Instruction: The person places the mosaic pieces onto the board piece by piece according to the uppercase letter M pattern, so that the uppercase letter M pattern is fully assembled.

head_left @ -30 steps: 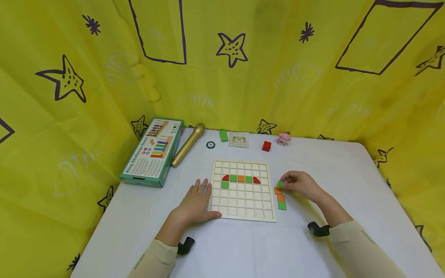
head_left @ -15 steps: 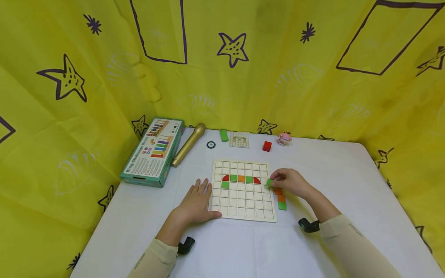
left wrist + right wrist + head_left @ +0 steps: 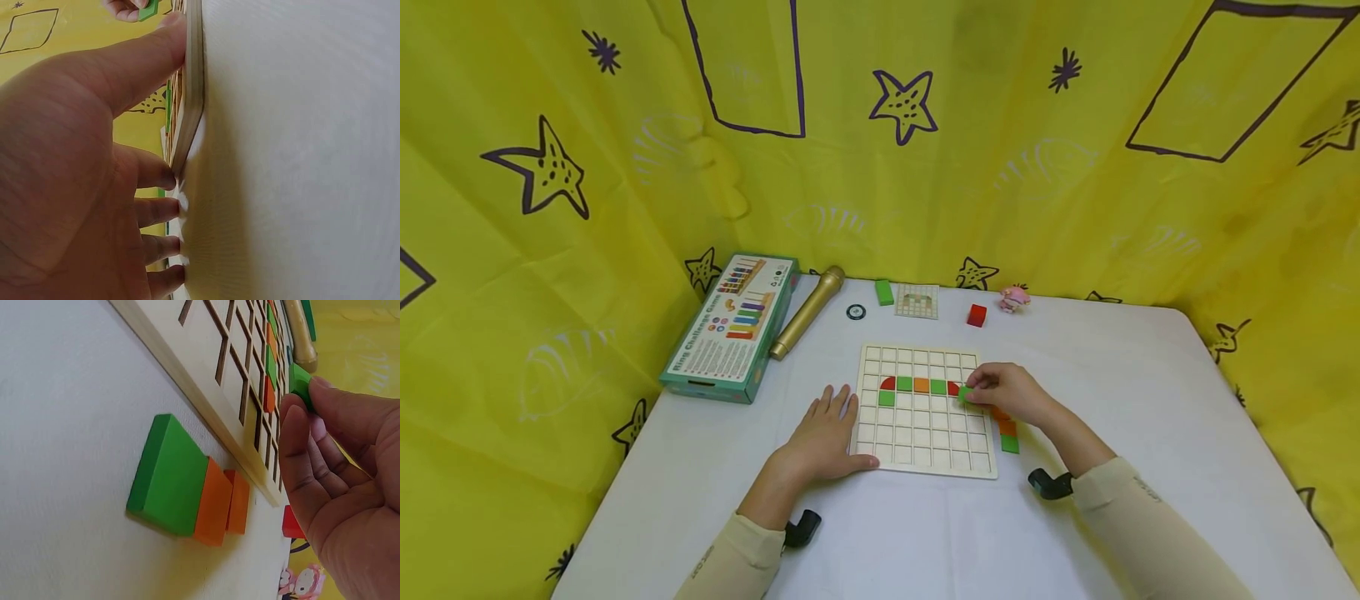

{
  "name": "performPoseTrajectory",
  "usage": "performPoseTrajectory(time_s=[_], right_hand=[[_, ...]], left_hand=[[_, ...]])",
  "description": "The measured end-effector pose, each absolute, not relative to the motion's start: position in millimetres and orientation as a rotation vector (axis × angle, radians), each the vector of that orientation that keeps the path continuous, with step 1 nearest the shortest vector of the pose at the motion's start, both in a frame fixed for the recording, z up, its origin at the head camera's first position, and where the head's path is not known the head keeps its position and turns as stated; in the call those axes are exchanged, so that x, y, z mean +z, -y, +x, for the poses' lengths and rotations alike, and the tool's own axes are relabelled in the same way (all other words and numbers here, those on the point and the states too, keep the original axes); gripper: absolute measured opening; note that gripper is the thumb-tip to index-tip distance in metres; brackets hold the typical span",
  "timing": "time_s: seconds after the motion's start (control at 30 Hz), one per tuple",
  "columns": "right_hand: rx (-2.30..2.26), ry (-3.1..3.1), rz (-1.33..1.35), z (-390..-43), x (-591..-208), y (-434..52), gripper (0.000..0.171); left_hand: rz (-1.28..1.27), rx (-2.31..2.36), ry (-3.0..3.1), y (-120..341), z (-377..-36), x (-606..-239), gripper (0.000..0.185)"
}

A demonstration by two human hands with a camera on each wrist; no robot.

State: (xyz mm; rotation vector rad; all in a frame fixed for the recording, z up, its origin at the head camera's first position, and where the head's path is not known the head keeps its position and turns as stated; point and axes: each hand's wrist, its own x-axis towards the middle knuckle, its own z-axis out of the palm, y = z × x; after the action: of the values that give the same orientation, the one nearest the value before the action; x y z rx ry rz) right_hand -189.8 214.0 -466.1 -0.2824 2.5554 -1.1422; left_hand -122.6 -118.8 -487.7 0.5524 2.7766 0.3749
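That curtain (image 3: 985,50) is loud yellow, drawn with dark spotted stars (image 3: 904,107); the tablecloth (image 3: 925,542) is white, the board (image 3: 922,436) pale and grid-ruled, its tiles (image 3: 921,385) green, orange and red, the microphone (image 3: 808,312) gold, the figurine (image 3: 1015,299) pink, both sleeves (image 3: 1150,525) beige

"Ring Challenge Game" can be read on the box (image 3: 747,346) lying along the counter's (image 3: 1112,358) left edge, by its far left corner; the words run up the long left side of the box's top face, from the near end toward the far end. The same face carries lines of fine print and a few tiny symbols, too small to read. The round disc (image 3: 856,312) near the counter's far edge bears an illegible central mark. The left sleeve (image 3: 737,554) and right sleeve (image 3: 1150,533) each show small dark print, also illegible.
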Motion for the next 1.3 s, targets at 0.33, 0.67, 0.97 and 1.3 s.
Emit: performPoseTrajectory(time_s=[0.33, 0.67, 0.97, 1.3], right_hand=[[-1.144, -2.558, -0.269, -190.4, -468.6, -200.2, 0.014], [-1.152, -2.521, -0.318, -192.3, -469.7, -190.3, 0.012], [-1.161, -2.479, -0.314, -195.7, -469.7, -179.8, 0.011], [-1.130, -2.485, -0.343, -198.9, -473.0, -169.4, 0.011]], left_hand=[[0.558, 0.372, -2.777, 119.2, -123.4, -488.2, 0.109], [0.554, 0.363, -2.776, 118.8, -123.8, -487.9, 0.109], [0.540, 0.354, -2.770, 117.7, -124.0, -486.5, 0.109], [0.541, 0.340, -2.774, 117.2, -123.4, -484.5, 0.109]])
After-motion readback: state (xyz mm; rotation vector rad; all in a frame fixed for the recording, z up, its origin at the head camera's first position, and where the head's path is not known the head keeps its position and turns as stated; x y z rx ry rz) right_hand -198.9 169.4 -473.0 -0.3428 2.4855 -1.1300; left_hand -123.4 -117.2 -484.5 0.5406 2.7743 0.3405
